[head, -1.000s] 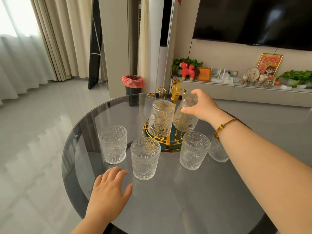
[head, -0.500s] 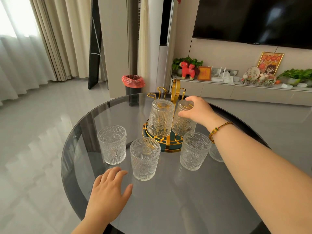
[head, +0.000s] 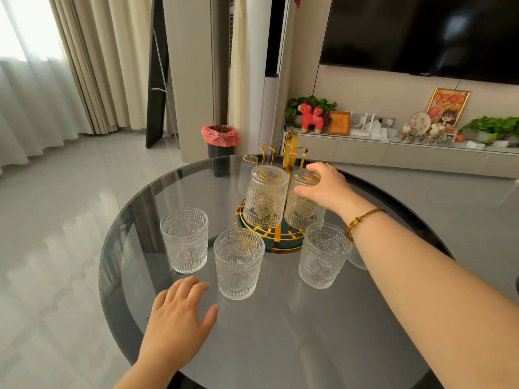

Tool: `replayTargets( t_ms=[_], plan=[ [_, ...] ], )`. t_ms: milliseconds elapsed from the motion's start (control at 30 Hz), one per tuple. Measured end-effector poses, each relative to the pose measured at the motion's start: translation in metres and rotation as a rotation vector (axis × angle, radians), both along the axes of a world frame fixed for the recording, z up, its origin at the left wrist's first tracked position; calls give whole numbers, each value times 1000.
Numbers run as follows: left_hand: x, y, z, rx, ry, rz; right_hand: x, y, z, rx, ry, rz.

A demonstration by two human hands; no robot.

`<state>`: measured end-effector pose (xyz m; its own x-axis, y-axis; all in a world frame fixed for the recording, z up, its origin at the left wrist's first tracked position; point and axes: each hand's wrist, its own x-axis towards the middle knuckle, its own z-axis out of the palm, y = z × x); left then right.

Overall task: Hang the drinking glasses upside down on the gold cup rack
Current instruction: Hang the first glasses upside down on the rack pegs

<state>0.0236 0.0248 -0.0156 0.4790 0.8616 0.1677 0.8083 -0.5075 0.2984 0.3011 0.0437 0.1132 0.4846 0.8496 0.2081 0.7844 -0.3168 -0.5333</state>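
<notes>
The gold cup rack with a green base stands at the far middle of the round glass table. One embossed glass hangs upside down on its front left peg. My right hand grips the base of a second upside-down glass set on the rack beside it. Three upright glasses stand on the table: far left, middle, right. Another glass is mostly hidden behind my right forearm. My left hand rests flat on the table, fingers spread.
The table's dark rim curves close on the left, with grey tiled floor beyond it. A black bin with a red bag stands behind the table. A low TV cabinet with ornaments runs along the back right wall.
My right hand has lowered the second upside-down glass down onto the rack beside the first. My left hand has stayed flat on the table.
</notes>
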Motion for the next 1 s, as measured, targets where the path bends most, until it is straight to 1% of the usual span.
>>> replayTargets(
  t_ms=[133, 200, 267, 400, 467, 533, 567, 600, 667, 700, 767, 900, 1000],
  plan=[
    [0, 0, -4, 7, -7, -2, -2, -12, 0, 53, -2, -20],
    [0, -1, -4, -32, -14, 6, -2, -25, -1, 107, 11, -33],
    [1, -3, -4, -26, -11, 20, -3, -43, -6, 183, 60, -35],
    [3, -10, 0, -23, -68, -7, -7, -86, -33, 363, 182, -71],
    [4, -16, 0, 40, -85, -65, -11, -104, -53, 449, 244, -124],
    [7, -26, -1, 148, -126, -152, -16, -116, -75, 481, 303, -167],
    [10, -33, -1, 164, -136, -201, -20, -120, -85, 475, 338, -181],
    [14, -40, 1, 139, -131, -241, -23, -122, -95, 455, 376, -189],
    [25, -50, -2, 112, -145, -319, -30, -123, -112, 382, 439, -194],
    [32, -53, -5, 138, -152, -362, -32, -123, -119, 339, 462, -192],
    [46, -59, -5, 127, -149, -417, -36, -123, -130, 263, 491, -186],
    [66, -60, -8, 186, -81, -445, -37, -121, -141, 145, 420, -159],
    [72, -56, -10, 213, -78, -399, -35, -113, -140, 114, 365, -168]
  ],
)
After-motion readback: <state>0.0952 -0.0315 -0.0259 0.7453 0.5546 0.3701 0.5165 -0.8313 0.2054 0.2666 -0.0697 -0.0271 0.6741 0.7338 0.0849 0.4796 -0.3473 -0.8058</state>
